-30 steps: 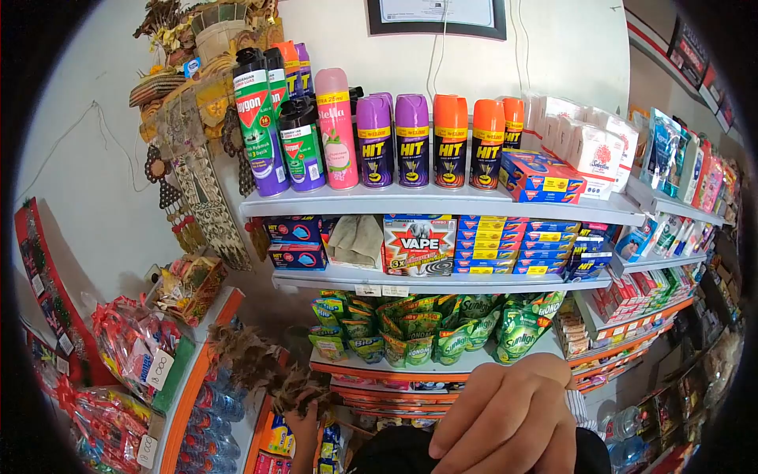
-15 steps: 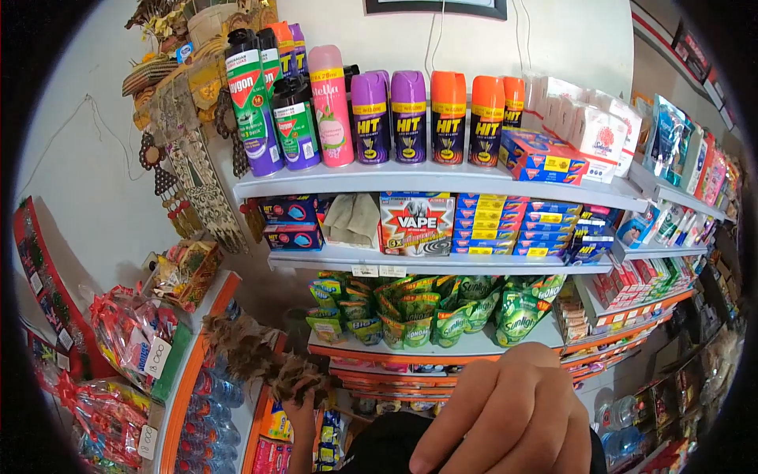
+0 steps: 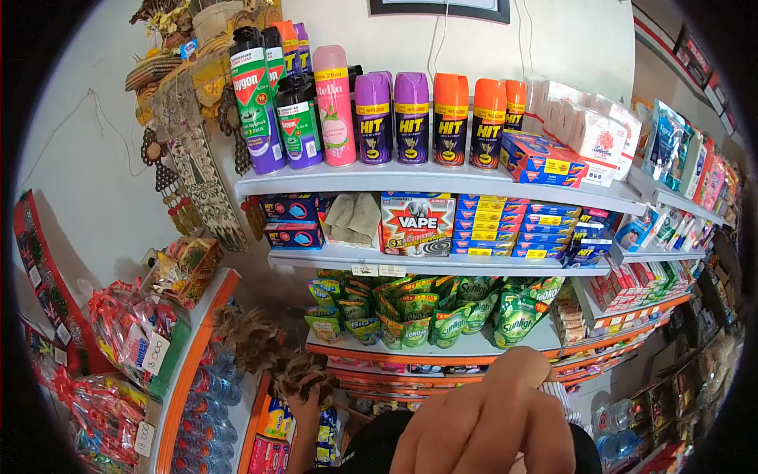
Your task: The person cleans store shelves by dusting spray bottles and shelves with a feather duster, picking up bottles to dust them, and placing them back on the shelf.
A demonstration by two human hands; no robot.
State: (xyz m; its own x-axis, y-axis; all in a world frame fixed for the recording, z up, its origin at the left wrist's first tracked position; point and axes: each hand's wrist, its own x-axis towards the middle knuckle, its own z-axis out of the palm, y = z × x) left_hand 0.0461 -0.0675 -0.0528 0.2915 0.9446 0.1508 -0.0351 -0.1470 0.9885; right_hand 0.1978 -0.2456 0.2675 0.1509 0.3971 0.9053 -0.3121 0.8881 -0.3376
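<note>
At the lower left, my left hand (image 3: 305, 404) is closed around a brown feather duster (image 3: 251, 341) near the base of its feathers. A thin stick, seemingly its handle, runs to the right of the hand. My right hand (image 3: 485, 423) is large and close to the camera at the bottom centre, knuckles up and fingers curled together. Whatever it may hold is hidden. A small striped white thing (image 3: 559, 393) shows just beside its right edge; I cannot tell if the hand touches it. Beyond the right hand stand green Sunlight pouches (image 3: 450, 326) on a shelf.
The top shelf (image 3: 442, 180) carries several spray cans (image 3: 412, 118) and white boxes (image 3: 596, 142). Below are a VAPE box (image 3: 416, 225), a grey cloth (image 3: 352, 220) and stacked blue boxes (image 3: 488, 225). Wrapped parcels (image 3: 134, 324) and water bottles (image 3: 209, 419) line the left side.
My right hand has shifted a little left and down, uncovering the striped thing beside it. My left hand and the feather duster have moved slightly to the right.
</note>
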